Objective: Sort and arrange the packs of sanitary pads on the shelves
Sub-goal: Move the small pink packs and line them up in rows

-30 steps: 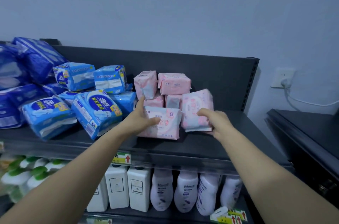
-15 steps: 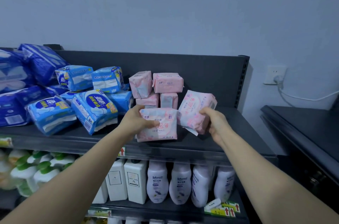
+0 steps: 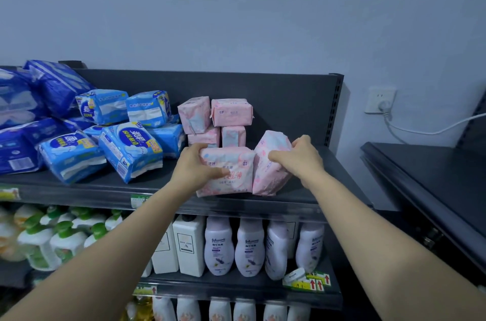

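Your left hand (image 3: pixel 196 165) grips the front pink pack (image 3: pixel 231 176), thumb across its printed face and fingers over its top edge. The pack stands on the top shelf (image 3: pixel 105 189), close to the near lip. Your right hand (image 3: pixel 299 157) is curled round the tilted pink pack (image 3: pixel 268 163), which leans to the right with its lower end on the shelf and touches the right side of the front pink pack. Both sit just in front of the small pink packs (image 3: pixel 231 113) stacked against the back panel (image 3: pixel 289 99).

To do this step well, stand the tilted pink pack upright and press it flush against its neighbour, faces forward. Then slide both back together until they meet the stack. The soft wrappers will likely give, so squeeze lightly and push from low down.

Watch the near lip: both packs are close to it, with lotion bottles (image 3: pixel 219 244) below. Open shelf lies to the right, up to the perforated end post (image 3: pixel 334 110). The blue packs (image 3: pixel 131 149) crowd the left, so work rightwards.
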Available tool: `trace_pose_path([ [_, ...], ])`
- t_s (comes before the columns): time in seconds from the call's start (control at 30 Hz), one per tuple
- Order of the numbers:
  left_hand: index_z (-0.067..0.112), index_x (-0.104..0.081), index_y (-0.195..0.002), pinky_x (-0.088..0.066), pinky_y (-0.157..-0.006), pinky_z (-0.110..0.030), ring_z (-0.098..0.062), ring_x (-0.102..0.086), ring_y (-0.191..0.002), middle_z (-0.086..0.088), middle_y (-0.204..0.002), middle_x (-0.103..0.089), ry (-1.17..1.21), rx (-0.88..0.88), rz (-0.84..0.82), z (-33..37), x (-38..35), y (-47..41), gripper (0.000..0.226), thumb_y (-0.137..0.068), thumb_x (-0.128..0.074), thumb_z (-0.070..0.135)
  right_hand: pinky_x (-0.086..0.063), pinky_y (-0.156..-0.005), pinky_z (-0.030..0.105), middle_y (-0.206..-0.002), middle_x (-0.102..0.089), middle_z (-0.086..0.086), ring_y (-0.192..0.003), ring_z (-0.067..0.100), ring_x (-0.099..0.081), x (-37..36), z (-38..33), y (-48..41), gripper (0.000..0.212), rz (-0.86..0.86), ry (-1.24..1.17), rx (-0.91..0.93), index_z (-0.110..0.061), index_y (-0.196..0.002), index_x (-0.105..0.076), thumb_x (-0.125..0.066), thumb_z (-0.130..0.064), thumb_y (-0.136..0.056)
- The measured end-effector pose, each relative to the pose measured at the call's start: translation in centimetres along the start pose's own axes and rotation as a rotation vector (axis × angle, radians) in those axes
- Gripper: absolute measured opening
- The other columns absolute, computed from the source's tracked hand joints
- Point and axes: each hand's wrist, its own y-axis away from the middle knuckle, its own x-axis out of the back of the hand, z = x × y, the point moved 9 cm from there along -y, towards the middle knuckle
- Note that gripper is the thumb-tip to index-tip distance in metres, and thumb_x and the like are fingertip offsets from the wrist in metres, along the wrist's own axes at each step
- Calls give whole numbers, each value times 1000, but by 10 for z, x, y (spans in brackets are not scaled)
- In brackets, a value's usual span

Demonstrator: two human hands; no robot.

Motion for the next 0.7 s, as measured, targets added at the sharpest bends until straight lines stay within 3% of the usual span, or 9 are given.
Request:
trace_pose_path([
  [0.13, 9, -52, -129, -52, -90, -38, -19, -61, -97, 0, -105, -61, 72, -18, -17, 14, -1, 11, 77, -62, -90, 9, -53, -73, 33, -121, -49, -4, -101, 24, -56, 4, 8, 14, 88, -183, -25, -53, -31, -146, -23, -66, -18, -70],
  [0.23, 9, -50, -130, -50, -85, -32, -16, -59, -93, 6, -96, -58, 111, -24, -43, 23, -4, 17, 76, -64, -88, 8, -50, -63, 27, -108, -58, -3, -86, 16, -61, 17, 17, 29, 57, -182, -155, -31, -25, -122, -47, -73, -13, -72],
  [0.3, 12, -50, -127, -51, -86, -33, -14, -59, -92, 8, -95, -58, 143, -36, -61, 27, -7, 21, 73, -64, -88, 8, -52, -63, 26, -107, -62, -3, -85, 12, -62, 31, 26, 40, 45, -95, -261, 9, -22, -113, -52, -77, -14, -76],
  [0.4, 12, -50, -126, -56, -85, -38, -16, -64, -93, 3, -100, -64, 210, -54, -143, 34, -19, 30, 74, -63, -88, 9, -56, -74, 32, -114, -64, -2, -95, 15, -64, 58, 40, 61, 43, 90, -356, 52, -22, -117, -55, -76, -20, -80],
  [0.47, 15, -51, -120, -56, -77, -31, -11, -65, -87, 5, -97, -65, 241, -89, -223, 43, -29, 42, 64, -67, -86, 6, -57, -82, 38, -113, -65, -2, -97, 16, -64, 77, 52, 82, 38, 201, -392, 51, -23, -113, -55, -75, -20, -81],
  [0.6, 14, -52, -124, -55, -82, -33, -20, -65, -97, -5, -108, -66, 272, -110, -434, 49, -53, 68, 69, -65, -86, 2, -55, -83, 36, -102, -62, -8, -96, 16, -61, 116, 65, 135, 37, 411, -358, 66, -25, -109, -53, -73, -10, -81],
  [0.7, 17, -50, -122, -56, -80, -33, -21, -65, -93, -7, -108, -66, 233, -157, -655, 56, -76, 105, 69, -66, -85, 1, -55, -79, 35, -104, -62, -4, -95, 17, -62, 143, 76, 186, 37, 517, -357, 55, -23, -109, -53, -70, -4, -83],
])
